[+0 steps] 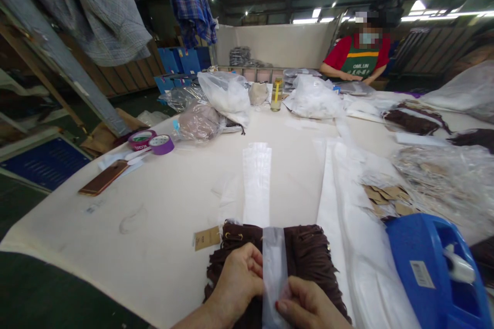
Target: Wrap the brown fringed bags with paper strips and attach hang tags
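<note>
Table [173,226]: one, pale, its near side carrying the work.
Brown fringed piece [312,257]: one between the hands, lying flat at the near edge.
White strips [257,180]: one stack just beyond the piece, too overlapped to count.
Translucent strip [275,257]: one, already laid across the piece's middle; any fastening underneath stays hidden, so probably unfinished.
Left hand [236,278]: fingers curled at the strip's left edge; grip, cannot tell.
Right hand [306,303]: thumb and forefinger pinching its right edge.
Tape rolls [166,148]: two.
Card tag [207,238]: one, left of the piece.

Packing workshop, worktable [162,205], co-worker [335,55] in green apron [358,64], plastic bags [315,97], tape rolls [165,147]
</note>
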`<act>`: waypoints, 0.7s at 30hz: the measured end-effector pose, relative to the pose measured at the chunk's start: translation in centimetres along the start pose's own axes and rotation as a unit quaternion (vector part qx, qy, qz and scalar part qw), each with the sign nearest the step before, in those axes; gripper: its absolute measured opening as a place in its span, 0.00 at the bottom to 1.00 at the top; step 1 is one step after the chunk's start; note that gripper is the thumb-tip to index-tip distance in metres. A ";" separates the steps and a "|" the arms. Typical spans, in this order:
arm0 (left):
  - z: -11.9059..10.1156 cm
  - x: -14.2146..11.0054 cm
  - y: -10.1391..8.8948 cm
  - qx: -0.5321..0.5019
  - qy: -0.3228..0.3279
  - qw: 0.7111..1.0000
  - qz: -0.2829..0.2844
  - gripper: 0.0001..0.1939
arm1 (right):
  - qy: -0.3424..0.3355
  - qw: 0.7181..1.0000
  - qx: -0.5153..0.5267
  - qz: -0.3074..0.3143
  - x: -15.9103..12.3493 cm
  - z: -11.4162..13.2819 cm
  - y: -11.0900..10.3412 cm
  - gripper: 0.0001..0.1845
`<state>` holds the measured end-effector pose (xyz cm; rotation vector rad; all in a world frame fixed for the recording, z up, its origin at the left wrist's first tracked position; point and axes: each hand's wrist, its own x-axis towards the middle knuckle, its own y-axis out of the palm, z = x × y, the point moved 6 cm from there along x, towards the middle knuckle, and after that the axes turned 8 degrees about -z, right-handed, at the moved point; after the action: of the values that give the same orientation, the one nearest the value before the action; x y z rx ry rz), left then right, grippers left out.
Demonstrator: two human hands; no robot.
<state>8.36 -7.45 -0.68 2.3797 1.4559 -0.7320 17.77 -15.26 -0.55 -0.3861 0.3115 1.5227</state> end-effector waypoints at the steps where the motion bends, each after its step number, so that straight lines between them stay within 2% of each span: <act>1: 0.1 -0.2 0.2 -0.006 -0.003 1.000 -0.007 0.16 | -0.017 0.996 -0.086 -0.024 -0.2 -0.1 -0.3 0.16; 3: 0.2 -0.5 0.6 0.001 -0.013 1.000 -0.017 0.18 | -0.038 0.969 -0.229 -0.080 -0.5 0.0 -1.2 0.12; 5: 0.3 -0.7 0.9 -0.019 -0.044 0.999 -0.019 0.20 | -0.035 0.955 -0.272 -0.112 -0.7 0.0 -1.8 0.11; 6: 0.3 -0.8 1.1 -0.046 -0.066 0.997 -0.016 0.20 | -0.030 0.964 -0.242 -0.109 -0.8 -0.1 -1.9 0.12; 8: 0.4 -0.9 1.4 -0.108 -0.096 0.989 -0.008 0.19 | -0.009 0.990 -0.117 -0.073 -0.7 -0.5 -1.6 0.17; 10: 0.3 -1.1 1.4 -0.118 -0.090 0.989 -0.002 0.17 | 0.023 0.998 -0.024 -0.048 -0.8 -1.2 -1.4 0.20; 12: 0.2 -1.3 1.1 -0.052 -0.077 0.996 0.013 0.11 | 0.030 0.995 -0.070 -0.064 -1.3 -1.4 -1.9 0.19; 14: -0.2 -1.6 0.3 0.073 -0.046 0.996 0.033 0.04 | -0.014 0.975 -0.187 -0.120 -2.0 -0.6 -2.8 0.15; 15: -1.0 -1.6 -0.4 0.143 0.010 0.989 0.024 0.02 | -0.057 0.957 -0.235 -0.160 -2.3 0.4 -3.4 0.13; 16: -2.3 -1.6 -1.1 0.209 0.098 0.973 -0.002 0.03 | -0.115 0.934 -0.271 -0.200 -2.6 1.6 -3.8 0.10; 17: -3.9 -1.8 -1.6 0.264 0.212 0.940 -0.043 0.05 | -0.181 0.905 -0.299 -0.241 -2.8 2.9 -4.0 0.07; 19: -6.4 -2.6 -1.9 0.334 0.432 0.828 -0.124 0.10 | -0.310 0.827 -0.355 -0.307 -2.8 5.2 -3.9 0.08; 20: -6.8 -2.7 -1.6 0.360 0.496 0.777 -0.143 0.12 | -0.354 0.786 -0.390 -0.325 -2.4 5.8 -3.6 0.11; 21: -6.7 -2.3 -1.1 0.390 0.525 0.742 -0.148 0.14 | -0.376 0.750 -0.429 -0.337 -1.8 6.0 -3.3 0.15</act>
<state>8.40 -5.55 6.19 3.5638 2.3008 0.1447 20.73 -14.34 5.77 -0.4816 -1.1179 0.8851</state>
